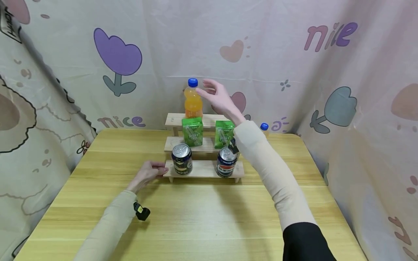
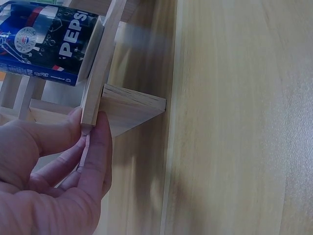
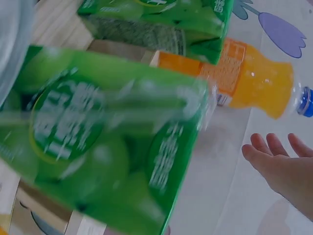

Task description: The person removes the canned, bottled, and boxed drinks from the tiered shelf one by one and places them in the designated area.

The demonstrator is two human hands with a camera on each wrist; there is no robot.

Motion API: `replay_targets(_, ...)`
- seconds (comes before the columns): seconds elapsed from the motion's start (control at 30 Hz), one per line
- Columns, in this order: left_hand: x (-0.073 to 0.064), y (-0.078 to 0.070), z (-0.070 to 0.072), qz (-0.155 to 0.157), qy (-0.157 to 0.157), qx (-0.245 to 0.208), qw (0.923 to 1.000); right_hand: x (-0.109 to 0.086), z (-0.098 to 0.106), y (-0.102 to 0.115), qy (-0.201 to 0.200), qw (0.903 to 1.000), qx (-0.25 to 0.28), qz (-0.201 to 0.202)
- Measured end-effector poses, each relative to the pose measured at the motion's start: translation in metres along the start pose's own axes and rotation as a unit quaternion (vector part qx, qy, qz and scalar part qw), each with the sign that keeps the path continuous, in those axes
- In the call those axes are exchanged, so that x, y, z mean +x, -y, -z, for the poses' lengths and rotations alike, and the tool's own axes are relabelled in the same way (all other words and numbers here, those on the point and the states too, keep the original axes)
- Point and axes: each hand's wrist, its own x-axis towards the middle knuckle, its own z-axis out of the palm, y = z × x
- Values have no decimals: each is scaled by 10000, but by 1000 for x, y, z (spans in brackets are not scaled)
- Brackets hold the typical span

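My left hand (image 1: 151, 174) pinches the left end of the lowest step of a small three-tier wooden rack (image 1: 204, 173); in the left wrist view the thumb lies on one face of the board (image 2: 98, 83) and the fingers on the other. Beside that grip stands a dark blue Pepsi can (image 1: 181, 159). Up at the top tier, my right hand (image 1: 219, 97) has its fingers loosely extended just right of an orange drink bottle (image 1: 193, 101) with a blue cap. The right wrist view shows a gap between that hand (image 3: 286, 169) and the bottle (image 3: 259, 81).
Two green drink cartons (image 1: 192, 133) (image 1: 224, 135) stand on the middle tier. A second Pepsi can (image 1: 226, 162) sits at the right of the lowest step. Behind my right forearm, another blue-capped bottle (image 1: 264, 127) is mostly hidden. A patterned curtain (image 1: 169, 43) hangs behind the table (image 1: 209, 221).
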Motion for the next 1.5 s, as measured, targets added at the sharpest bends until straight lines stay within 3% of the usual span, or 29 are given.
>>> replay_targets(0.2,-1,-1,0,-34,25,-9,10000,9,-13,3,75,9997,246,-12)
replay_targets(0.37,0,0,-1,-59,8,-50,10000,14,-21,6,76,9998,130,-116)
replay_targets(0.67,0,-1,0,14,-90,-89,9999,19,-29,7,-237,9997,84,49)
replay_targets(0.93,-1,-2,0,32,-95,87,9999,21,-31,13,-534,9984,121,-113)
replay_targets(1.2,0,-2,-1,12,-48,58,10000,11,-6,24,-804,9967,54,1)
replay_targets(1.37,0,-1,-2,-24,-29,3,10000,4,24,26,-989,9949,173,5)
replay_targets(1.5,0,-1,-1,-3,-48,68,10000,-2,53,23,-1341,9894,522,-212)
